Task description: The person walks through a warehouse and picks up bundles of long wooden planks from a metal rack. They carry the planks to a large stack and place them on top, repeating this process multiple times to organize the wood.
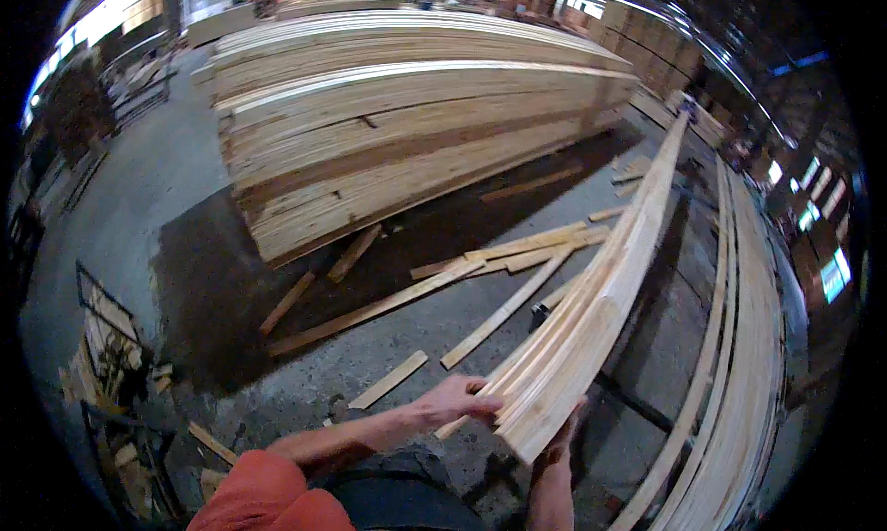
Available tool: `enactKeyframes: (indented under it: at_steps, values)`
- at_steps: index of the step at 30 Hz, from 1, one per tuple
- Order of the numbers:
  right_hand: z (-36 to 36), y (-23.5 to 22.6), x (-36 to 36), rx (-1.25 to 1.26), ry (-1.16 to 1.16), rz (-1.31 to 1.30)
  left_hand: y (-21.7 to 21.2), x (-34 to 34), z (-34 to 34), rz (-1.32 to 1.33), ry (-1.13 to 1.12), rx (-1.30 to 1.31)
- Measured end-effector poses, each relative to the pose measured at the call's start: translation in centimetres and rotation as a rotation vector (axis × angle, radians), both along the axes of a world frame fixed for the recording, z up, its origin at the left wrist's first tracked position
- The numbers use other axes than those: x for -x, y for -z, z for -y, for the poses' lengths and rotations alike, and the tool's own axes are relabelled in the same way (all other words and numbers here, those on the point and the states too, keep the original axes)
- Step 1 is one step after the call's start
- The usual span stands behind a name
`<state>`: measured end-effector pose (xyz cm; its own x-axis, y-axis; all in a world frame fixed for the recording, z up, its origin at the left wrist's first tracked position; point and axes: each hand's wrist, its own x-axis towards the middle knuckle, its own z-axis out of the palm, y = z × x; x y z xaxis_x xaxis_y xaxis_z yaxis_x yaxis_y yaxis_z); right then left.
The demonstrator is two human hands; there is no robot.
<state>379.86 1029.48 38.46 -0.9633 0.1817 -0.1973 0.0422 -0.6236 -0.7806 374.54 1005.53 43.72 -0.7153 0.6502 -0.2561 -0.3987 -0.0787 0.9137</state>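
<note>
A bundle of long, thin wooden boards (605, 300) stretches from my hands toward the far right. My left hand (459, 399) grips the bundle's near end from the left side, its fingers curled over the board edges. Beneath the right edge of the same end is my right hand (562, 431), clasping the boards from below with its fingers partly hidden behind the wood. The near ends sit unevenly, some boards sticking out farther than others. At the far end, a small blurred figure (688, 109) is close to the boards; its hands cannot be made out.
A large stack of boards (416, 134) fills the far middle. Loose wooden strips (379, 309) litter the concrete floor (305, 392). More long boards (739, 365) lie along the right. Metal-framed racks (115, 374) with wood scraps stand at the lower left.
</note>
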Motion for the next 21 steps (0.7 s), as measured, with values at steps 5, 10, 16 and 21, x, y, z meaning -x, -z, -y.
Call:
enactKeyframes:
  at_steps: [5,10,16,21]
  values:
    - [11.8,-7.8,8.1,-0.081,-0.148,-0.298,-5.9,6.3,10.1,-0.1,-0.067,0.011]
    - [22.3,-9.9,13.2,-0.232,-0.228,-0.49,-9.6,10.8,21.2,-0.14,-0.08,-0.085]
    - [37.3,-16.6,21.4,-0.005,-0.389,-0.332,-13.1,17.6,34.1,-0.191,-0.287,-0.289]
    - [49.6,-21.1,31.2,0.114,-0.429,-0.377,-15.6,25.3,45.4,-0.327,-0.464,-0.247]
